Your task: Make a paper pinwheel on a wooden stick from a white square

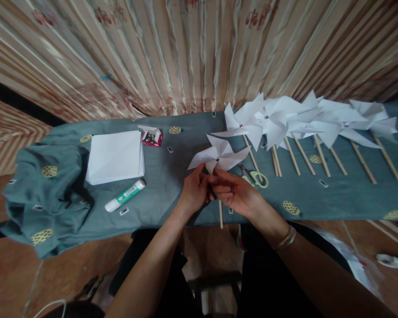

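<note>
Both hands meet at a white paper pinwheel [232, 158] in the middle of the cloth-covered table. A dark metal pin shows at its centre, and the lower end of its wooden stick [221, 216] sticks out below the hands. My left hand [195, 190] has its fingers closed at the pinwheel's lower edge. From the other side, my right hand [235, 190] pinches the same pinwheel near the stick. The fingertips overlap, so the exact grip is partly hidden. Just right of the pinwheel lie scissors with pale green handles [260, 179].
A row of finished-looking white pinwheels [285, 117] on wooden sticks overlaps along the right. To the left are a stack of white paper [114, 157], a glue stick [125, 195] and an open red box of metal pins [151, 138]. Bunched cloth [53, 194] lies at the far left.
</note>
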`<state>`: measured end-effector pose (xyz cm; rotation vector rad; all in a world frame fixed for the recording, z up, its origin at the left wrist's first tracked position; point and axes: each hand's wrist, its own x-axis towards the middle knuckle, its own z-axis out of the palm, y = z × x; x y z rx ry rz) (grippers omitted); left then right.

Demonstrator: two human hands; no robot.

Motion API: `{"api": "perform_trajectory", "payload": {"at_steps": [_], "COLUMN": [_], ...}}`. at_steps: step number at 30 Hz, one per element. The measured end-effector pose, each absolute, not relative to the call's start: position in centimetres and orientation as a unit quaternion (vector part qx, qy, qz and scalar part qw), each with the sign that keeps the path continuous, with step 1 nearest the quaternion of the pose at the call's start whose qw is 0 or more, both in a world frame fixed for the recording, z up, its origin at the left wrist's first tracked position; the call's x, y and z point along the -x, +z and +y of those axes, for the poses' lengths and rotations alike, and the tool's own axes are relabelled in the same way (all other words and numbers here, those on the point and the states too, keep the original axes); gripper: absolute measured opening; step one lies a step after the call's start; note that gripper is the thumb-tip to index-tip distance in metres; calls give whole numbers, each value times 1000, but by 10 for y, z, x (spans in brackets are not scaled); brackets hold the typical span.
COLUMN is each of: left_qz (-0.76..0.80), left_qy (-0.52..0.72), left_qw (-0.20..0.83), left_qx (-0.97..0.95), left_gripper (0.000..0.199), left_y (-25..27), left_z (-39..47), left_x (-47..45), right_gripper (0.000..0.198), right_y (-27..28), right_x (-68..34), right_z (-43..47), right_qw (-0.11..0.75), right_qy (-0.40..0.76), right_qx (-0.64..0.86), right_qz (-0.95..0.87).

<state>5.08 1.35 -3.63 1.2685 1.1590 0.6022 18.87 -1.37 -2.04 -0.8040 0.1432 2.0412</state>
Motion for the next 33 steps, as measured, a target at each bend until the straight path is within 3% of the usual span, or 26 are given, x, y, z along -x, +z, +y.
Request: {"api": "perform_trajectory", "payload": {"at_steps": [6, 13, 19, 24, 33], "left_qz": [514, 505, 499, 498, 487], "left_qy": [261, 263, 255, 242, 267], "left_qw": [603, 614, 612, 606, 594], "left_qx": [-551, -547, -558, -571, -581], "left_gripper": [48, 53, 56, 58, 63], "left_y": [-33, -36, -37, -36, -36], "left_z": [14, 13, 13, 13, 4], "left_x": [-52, -50, -51, -51, -47], "right_gripper": [24, 26, 14, 19, 17], "right_y": [-25, -27, -31, -27, -17], "right_x": [-188, -188, -188, -187, -189], "right_z": [-12, -13, -14, -14, -23], "right_qw": [455, 461, 467, 468, 475], "right_qy": [837, 827, 827, 815, 793], "right_qx": [300, 317, 312, 339, 380], "right_qz": [50, 54, 34, 49, -50]}}
